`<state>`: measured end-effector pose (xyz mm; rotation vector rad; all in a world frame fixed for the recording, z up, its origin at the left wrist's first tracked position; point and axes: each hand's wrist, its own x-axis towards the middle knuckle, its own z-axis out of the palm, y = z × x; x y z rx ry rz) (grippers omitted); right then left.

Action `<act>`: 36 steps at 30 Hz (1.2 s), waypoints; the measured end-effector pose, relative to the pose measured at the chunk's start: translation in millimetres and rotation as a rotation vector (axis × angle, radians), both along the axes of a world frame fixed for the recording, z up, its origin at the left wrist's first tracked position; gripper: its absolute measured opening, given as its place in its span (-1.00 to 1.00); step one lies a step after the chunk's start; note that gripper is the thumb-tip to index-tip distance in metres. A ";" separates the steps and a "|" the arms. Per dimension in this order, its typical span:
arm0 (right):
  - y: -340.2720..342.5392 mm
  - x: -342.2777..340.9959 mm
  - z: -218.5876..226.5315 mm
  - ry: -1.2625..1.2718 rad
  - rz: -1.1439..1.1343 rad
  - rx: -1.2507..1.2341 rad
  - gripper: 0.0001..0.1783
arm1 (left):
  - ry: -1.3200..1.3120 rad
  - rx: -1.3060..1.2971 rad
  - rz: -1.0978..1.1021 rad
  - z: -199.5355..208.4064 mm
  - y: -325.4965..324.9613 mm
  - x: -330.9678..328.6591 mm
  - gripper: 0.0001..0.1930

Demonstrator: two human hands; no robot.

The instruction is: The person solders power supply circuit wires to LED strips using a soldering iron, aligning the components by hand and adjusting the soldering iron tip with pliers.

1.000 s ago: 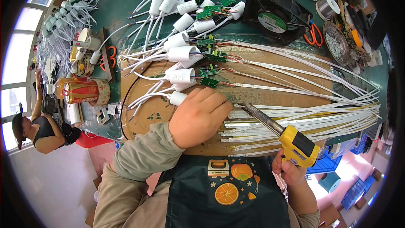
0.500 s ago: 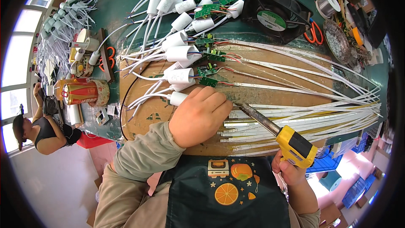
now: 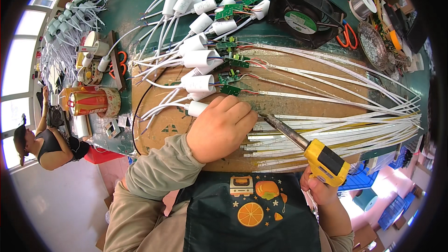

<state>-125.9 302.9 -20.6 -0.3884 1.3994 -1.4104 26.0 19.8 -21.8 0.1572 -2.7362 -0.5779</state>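
Observation:
My left hand is closed in a pinch over the cardboard, its fingertips at the ends of the LED strips. What it pinches is hidden behind the fingers. A white plastic cap with a cable emerges on the left of that hand. In my right hand is a yellow and black soldering gun. The gun's dark tip points left, close to my left fingertips. Beneath its barrel lies a bundle of white LED strips. Just beyond my left hand, a green circuit board is wired to a strip.
Several white caps with cables and boards line the far side. A black fan stands at the back right, near a solder spool and a metal dish. Red tins stand left. A co-worker is at far left.
My hands and the soldering gun stay almost in place, the gun's body shifting only very slightly. At far left, the co-worker's raised arm has moved a little.

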 end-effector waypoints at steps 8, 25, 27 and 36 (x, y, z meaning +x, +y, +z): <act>9.3 -3.4 -8.2 0.068 0.073 0.030 -0.40 | -0.007 0.000 0.000 1.8 0.0 0.1 -0.69; 10.2 9.2 -11.7 -0.120 0.061 -0.201 -0.69 | -0.013 0.010 0.003 2.6 -0.2 -0.3 -0.69; 24.1 4.7 -18.5 -0.075 0.172 -0.071 -0.73 | -0.014 0.011 0.005 2.7 0.1 -0.1 -0.69; 14.7 12.2 -15.7 0.025 0.065 -0.050 -0.83 | -0.015 0.003 0.012 1.3 1.9 -0.3 -0.67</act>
